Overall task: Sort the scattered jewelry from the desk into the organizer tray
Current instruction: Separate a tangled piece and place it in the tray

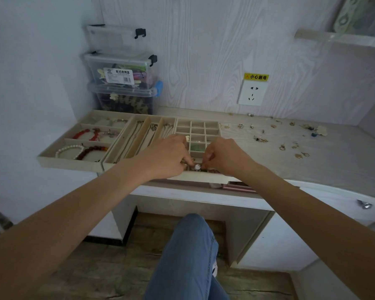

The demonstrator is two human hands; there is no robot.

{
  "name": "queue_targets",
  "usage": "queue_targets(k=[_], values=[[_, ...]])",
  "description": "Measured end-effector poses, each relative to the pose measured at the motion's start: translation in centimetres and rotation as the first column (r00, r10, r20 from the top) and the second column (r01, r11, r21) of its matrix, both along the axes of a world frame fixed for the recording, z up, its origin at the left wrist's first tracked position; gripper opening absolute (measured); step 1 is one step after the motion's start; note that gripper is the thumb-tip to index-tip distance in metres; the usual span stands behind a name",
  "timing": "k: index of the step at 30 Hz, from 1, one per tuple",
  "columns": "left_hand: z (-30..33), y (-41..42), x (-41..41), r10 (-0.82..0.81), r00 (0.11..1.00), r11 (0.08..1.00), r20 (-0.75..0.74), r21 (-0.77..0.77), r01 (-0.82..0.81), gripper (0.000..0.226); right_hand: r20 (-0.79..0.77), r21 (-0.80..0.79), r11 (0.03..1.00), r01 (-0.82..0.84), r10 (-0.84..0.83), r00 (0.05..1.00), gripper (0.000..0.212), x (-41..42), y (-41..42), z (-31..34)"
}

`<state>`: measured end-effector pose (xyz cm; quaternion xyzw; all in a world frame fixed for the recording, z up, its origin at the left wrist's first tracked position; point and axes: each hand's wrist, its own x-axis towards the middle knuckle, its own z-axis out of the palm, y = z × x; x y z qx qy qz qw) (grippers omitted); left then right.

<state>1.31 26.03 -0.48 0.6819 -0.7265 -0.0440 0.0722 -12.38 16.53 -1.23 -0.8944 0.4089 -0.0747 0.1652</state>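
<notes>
A beige organizer tray with small square compartments (197, 126) sits on the desk beside a long-slot tray with necklaces (139, 139) and a bracelet tray (82, 137). Both hands meet over its nearest row. My left hand (169, 154) and my right hand (223, 154) have curled fingers that pinch at a small white earring (197, 167) just above a front compartment. Which hand carries it is hard to tell. Scattered earrings (281, 146) lie on the desk to the right.
Three stacked clear storage boxes (121, 76) stand at the back left. A wall socket (251, 93) is on the back panel. A white flower-shaped piece (322, 130) lies at the far right. The trays overhang the desk's front edge (204, 197).
</notes>
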Motion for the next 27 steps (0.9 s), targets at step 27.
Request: queue_targets(k=[27], values=[[0.6,-0.2,-1.1,0.069,0.984,0.998,-0.165,0.013,-0.067,0.034,0.108,0.022,1.000,0.004,-0.006,0.994,0.019,-1.6,-0.2,1.6]])
